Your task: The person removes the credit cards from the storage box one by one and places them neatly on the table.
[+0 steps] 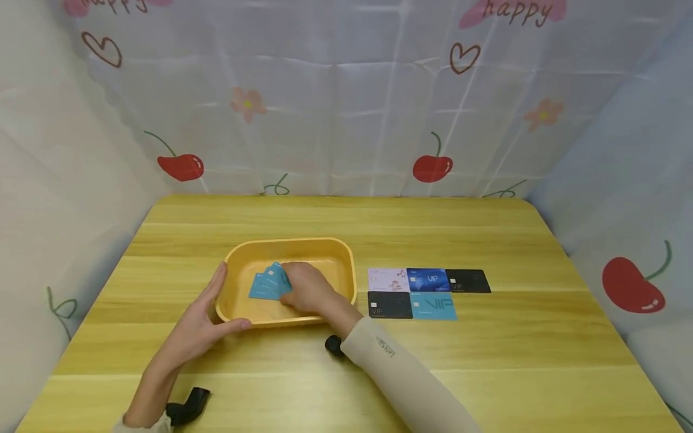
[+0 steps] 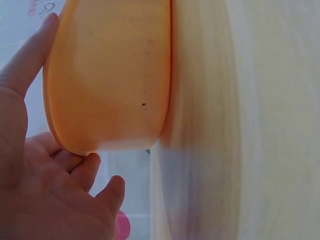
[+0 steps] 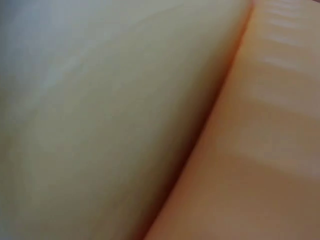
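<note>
A yellow plastic tray point(image 1: 287, 325) stands on the wooden table. My left hand point(image 1: 195, 328) grips its left end, with the thumb at the near rim and the fingers along the side. The left wrist view shows thumb and fingertips on the tray's rim point(image 2: 107, 75). Inside the tray, my right hand point(image 1: 311, 288) holds a fan of light-blue bank-style cards point(image 1: 265, 287) by their right end. Its fingertips are partly hidden behind the hand. Only the tray's blurred outer wall point(image 3: 265, 150) and the table fill the right wrist view.
Right of the tray lie two rows of cards: a white flowered card point(image 1: 387, 280), a dark-blue VIP card point(image 1: 428, 280) and a black card point(image 1: 470, 281) behind, another black card point(image 1: 390, 305) and a light-blue VIP card point(image 1: 434, 307) in front. A printed curtain point(image 1: 335, 120) hangs beyond the table.
</note>
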`<state>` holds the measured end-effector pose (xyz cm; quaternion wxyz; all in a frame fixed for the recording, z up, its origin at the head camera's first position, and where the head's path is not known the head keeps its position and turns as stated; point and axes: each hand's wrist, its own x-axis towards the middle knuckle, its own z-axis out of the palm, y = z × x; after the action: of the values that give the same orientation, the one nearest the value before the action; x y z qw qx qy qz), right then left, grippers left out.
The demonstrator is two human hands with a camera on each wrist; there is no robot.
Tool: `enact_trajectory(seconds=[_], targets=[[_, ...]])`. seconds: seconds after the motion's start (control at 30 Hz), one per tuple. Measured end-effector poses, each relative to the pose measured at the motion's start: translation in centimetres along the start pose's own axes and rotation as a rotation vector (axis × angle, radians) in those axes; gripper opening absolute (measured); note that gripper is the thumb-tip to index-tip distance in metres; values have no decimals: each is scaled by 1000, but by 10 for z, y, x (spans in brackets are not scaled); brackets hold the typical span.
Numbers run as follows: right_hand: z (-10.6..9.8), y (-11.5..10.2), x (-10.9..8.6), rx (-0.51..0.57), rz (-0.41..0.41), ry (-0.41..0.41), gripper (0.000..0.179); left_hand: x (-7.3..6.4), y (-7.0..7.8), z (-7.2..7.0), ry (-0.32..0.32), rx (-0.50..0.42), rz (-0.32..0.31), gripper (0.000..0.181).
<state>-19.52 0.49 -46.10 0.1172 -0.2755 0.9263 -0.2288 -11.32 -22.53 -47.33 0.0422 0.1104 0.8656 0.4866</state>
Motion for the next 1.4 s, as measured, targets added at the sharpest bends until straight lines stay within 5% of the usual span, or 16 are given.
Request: enact_trajectory(seconds=[0.13, 0.7, 0.93, 1.4], targets=[[2, -2, 1, -59, -28, 15, 26, -1, 0, -1, 6, 10, 5, 111], [-3, -2, -1, -82, -46, 62, 29, 1, -1, 0, 11, 17, 15, 111], [-2, -3, -3, -89, -55, 82, 48, 2, 0, 0, 11, 17, 28, 111], [-8, 6, -5, -19, -100, 134, 44, 2, 2, 0, 0, -4, 29, 111]])
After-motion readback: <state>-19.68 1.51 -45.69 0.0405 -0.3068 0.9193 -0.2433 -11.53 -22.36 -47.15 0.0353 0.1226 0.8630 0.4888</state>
